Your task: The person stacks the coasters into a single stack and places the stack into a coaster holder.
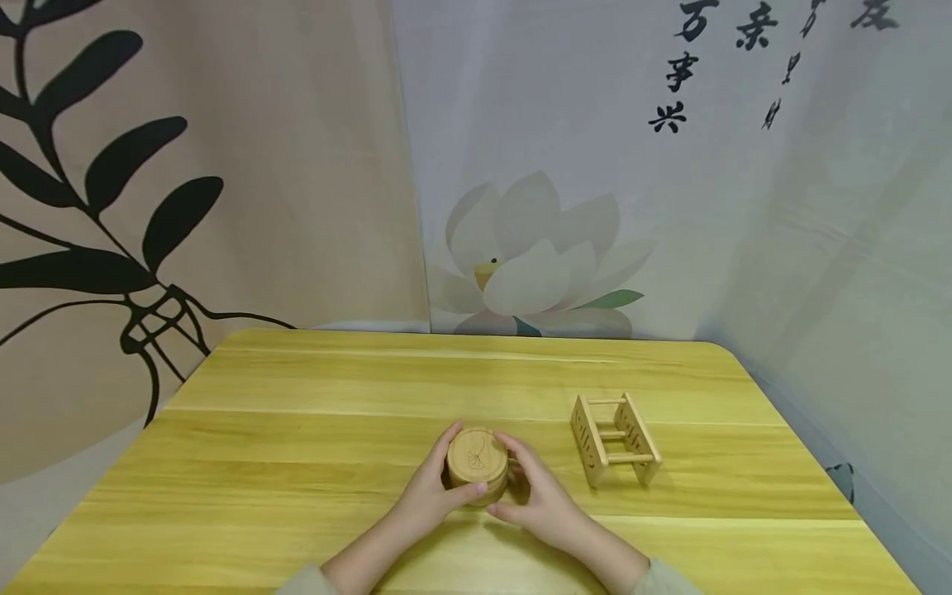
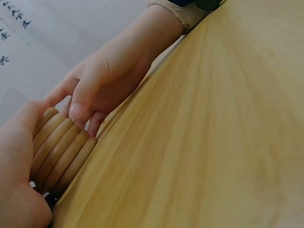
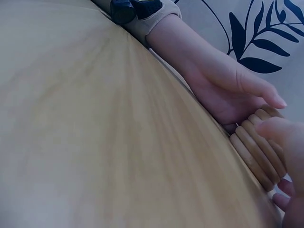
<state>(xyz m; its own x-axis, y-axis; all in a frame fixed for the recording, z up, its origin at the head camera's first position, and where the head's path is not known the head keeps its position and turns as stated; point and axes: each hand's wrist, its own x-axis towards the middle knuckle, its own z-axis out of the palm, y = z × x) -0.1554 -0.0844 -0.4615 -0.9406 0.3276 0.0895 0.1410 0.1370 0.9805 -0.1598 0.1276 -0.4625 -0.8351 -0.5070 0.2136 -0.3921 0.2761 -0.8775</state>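
A short stack of round wooden coasters (image 1: 476, 459) stands on the table in front of me, its top disc engraved with a line drawing. My left hand (image 1: 430, 489) grips it from the left, thumb across the near side and fingers round the far side. From the right, my right hand (image 1: 549, 500) curves about the same stack, fingertips at the far edge and thumb low by the near edge. In the left wrist view several disc edges of the coaster stack (image 2: 61, 149) show between both hands. The right wrist view shows the stack (image 3: 259, 152) partly covered by fingers.
A small wooden rack (image 1: 613, 442) with slotted sides and crossbars stands to the right of my right hand. The yellow wood-grain table (image 1: 297, 463) ends at a hanging printed cloth (image 1: 565, 140) behind it.
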